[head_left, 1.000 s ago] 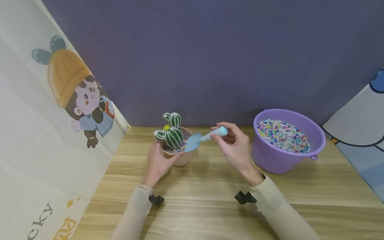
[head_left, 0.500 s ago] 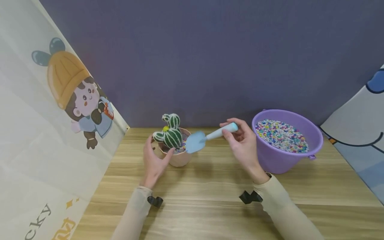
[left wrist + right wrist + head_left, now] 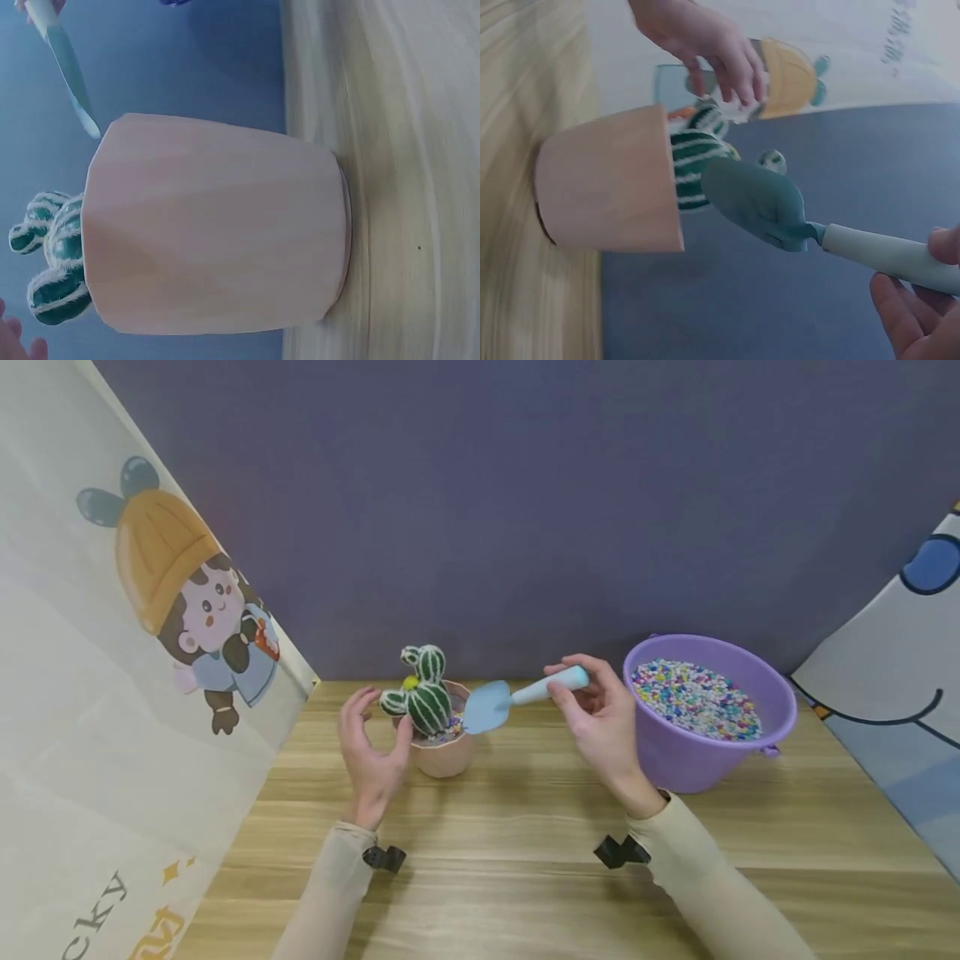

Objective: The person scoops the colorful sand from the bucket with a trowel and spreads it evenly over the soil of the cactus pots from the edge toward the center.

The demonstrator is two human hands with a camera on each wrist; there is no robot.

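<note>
A green, white-striped toy cactus point(image 3: 429, 706) with a yellow flower stands in a pale pink flowerpot point(image 3: 444, 758), with colored beads around its base. My left hand point(image 3: 372, 756) hovers at the pot's left side, thumb and fingers spread loosely around the cactus. From the right wrist view, that hand point(image 3: 712, 49) appears apart from the pot. My right hand point(image 3: 606, 718) pinches the pale handle of a light blue trowel point(image 3: 487, 706). The trowel's blade is tilted over the pot's right rim. In the left wrist view the flowerpot point(image 3: 214, 232) stands upright on the table.
A purple bucket point(image 3: 678, 768) filled with multicolored beads point(image 3: 697, 702) stands right of my right hand. Behind the wooden table point(image 3: 495, 860) rises a dark blue-grey wall point(image 3: 525, 510). A printed white sheet point(image 3: 67, 693) borders the left side.
My left hand has let go of the pot and drawn left. My right hand has pulled the trowel slightly right, and its blade has turned to face more upright.
</note>
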